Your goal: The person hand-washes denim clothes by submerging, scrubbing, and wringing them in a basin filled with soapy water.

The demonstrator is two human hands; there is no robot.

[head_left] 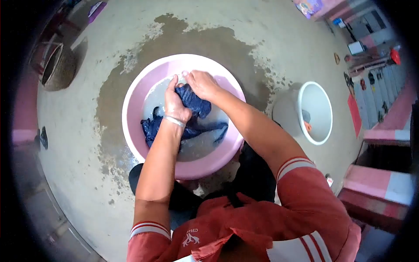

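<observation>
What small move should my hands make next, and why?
Perhaps rub the bunched dark blue cloth between your left hand and right hand: it's gathered there, while more such cloth lies in cloudy water inside the round pink plastic basin.

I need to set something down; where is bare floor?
The pale floor lies bare between the brown woven basket and the dark wet patch. Crowded is the round pink plastic tub: left hand, right hand, dark-blue cloth.

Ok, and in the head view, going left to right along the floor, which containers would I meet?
Woven basket → pink tub, with dark cloth in it → white bucket.
</observation>
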